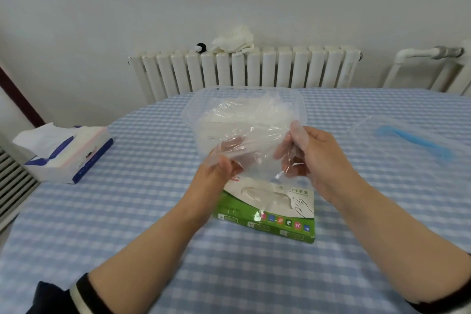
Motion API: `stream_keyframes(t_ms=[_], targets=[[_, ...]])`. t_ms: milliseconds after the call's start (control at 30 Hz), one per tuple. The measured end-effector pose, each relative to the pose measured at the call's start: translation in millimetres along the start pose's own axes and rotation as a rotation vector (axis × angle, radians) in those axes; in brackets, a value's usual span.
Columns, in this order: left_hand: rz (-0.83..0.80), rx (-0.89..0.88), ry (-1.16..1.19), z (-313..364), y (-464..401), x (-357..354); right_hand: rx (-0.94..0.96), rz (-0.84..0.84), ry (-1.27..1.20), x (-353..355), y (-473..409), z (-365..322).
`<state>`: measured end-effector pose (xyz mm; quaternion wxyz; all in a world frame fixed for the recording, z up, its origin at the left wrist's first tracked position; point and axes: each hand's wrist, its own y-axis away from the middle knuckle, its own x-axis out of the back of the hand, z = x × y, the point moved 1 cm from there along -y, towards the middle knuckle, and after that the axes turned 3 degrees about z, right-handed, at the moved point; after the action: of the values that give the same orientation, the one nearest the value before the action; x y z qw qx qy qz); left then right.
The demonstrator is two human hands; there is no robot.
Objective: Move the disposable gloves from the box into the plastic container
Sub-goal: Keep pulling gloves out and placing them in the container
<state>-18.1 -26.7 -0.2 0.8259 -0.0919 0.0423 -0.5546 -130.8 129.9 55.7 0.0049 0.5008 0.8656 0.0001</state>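
A green and white glove box (275, 214) lies flat on the checked tablecloth in front of me. Just behind it stands a clear plastic container (193, 107) with several crumpled clear gloves (244, 112) inside. Both hands hold one thin clear disposable glove (254, 145) stretched in the air between the box and the container. My left hand (216, 173) pinches its left edge with thumb on top. My right hand (311, 155) grips its right edge, fingers curled behind the film. The glove's lower tail hangs down toward the box.
A tissue pack (68, 153) sits at the table's left edge. The container's clear lid with a blue strip (413, 143) lies at the right. A white radiator (244, 71) with a cloth on top runs along the wall behind the table.
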Motion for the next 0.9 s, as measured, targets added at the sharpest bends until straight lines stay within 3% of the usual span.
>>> stream_keyframes(t_ms=[67, 200, 300, 400, 600, 901], targets=[[-0.093, 0.108, 0.332, 6, 2, 1, 0.003, 0.005, 0.007, 0, -1, 1], [-0.241, 0.239, 0.699, 25, -16, 5, 0.034, 0.046, 0.041, 3, -4, 2], [-0.134, 0.329, 0.782, 38, -25, 4, 0.069, 0.098, 0.12, 6, -7, 4], [0.039, 0.341, 0.468, 51, -41, -7, 0.088, 0.144, 0.142, 9, -10, 4], [0.159, 0.147, -0.212, 82, -94, -14, -0.005, 0.269, -0.064, 18, -19, 3], [0.254, 0.181, -0.726, 72, -183, -2, -0.08, 0.38, -0.403, 32, -26, -3]])
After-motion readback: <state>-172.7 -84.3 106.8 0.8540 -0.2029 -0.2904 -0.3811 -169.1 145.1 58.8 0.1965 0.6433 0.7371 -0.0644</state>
